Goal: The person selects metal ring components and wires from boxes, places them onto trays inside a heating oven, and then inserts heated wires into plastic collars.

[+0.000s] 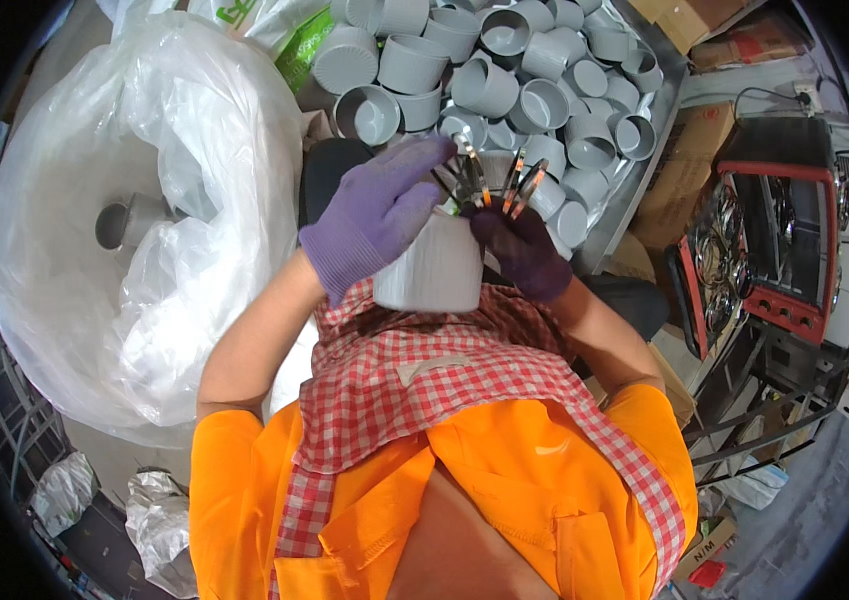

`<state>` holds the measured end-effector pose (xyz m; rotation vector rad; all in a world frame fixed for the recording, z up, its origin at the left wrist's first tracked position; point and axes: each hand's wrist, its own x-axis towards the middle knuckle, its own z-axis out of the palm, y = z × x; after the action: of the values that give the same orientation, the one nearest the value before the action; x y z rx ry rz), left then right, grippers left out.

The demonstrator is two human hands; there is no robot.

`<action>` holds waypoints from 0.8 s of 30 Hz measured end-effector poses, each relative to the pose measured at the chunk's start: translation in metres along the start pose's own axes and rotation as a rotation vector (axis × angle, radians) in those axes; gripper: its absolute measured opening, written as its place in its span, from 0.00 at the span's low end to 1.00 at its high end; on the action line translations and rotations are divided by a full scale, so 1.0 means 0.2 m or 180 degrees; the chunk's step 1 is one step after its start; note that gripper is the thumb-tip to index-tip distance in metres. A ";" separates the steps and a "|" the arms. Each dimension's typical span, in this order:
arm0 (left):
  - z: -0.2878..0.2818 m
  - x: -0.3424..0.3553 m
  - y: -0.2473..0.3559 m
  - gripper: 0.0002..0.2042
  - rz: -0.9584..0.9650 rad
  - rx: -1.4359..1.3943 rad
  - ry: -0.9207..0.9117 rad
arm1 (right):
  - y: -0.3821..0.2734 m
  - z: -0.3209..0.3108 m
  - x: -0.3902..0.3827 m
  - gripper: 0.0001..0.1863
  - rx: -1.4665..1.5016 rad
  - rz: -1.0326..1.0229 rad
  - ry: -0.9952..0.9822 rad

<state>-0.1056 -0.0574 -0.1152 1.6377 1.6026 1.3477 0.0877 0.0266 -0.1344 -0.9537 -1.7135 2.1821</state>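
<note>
A pale grey cup-shaped pot [432, 266] stands between my hands, against the checked apron over my lap. My left hand [375, 212], in a purple knit glove, is at the pot's upper left. Its fingers stretch flat toward several thin metal rings [485, 182], with the thumb apart near the pot's rim. On the other side, my right hand [527, 250], in a darker purple glove, is closed on these dark, shiny rings above the pot's right rim. The fingertips of my right hand are partly hidden among the rings.
Many grey pots [485, 88] lie heaped in a metal-edged tray [635, 190] ahead. At left a big clear plastic bag [215, 130] holds a few pots. A red toaster oven [780, 230] stands at right, its door down, with metal rings on it. Cardboard boxes [685, 165] stand between.
</note>
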 end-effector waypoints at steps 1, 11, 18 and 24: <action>-0.01 0.00 0.01 0.15 -0.0330 -0.0045 -0.0459 | 0.02 -0.02 -0.02 0.12 -0.0079 0.0169 -0.0136; -0.06 -0.35 -0.02 0.09 0.1386 0.0474 -0.0895 | 0.14 0.07 -0.18 0.13 0.0011 0.0626 -0.0645; 0.06 -0.52 -0.07 0.11 -0.1412 -0.0629 -0.0189 | 0.12 0.10 -0.19 0.14 -0.0855 0.0088 -0.0263; 0.08 -0.46 0.00 0.21 -0.3994 -0.4899 -0.0862 | 0.08 0.10 -0.25 0.11 -0.0785 0.0276 -0.0056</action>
<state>-0.0750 -0.1382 -0.1498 -0.1803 0.6020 0.9495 0.1171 -0.0209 -0.1299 -1.0876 -2.0208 2.0686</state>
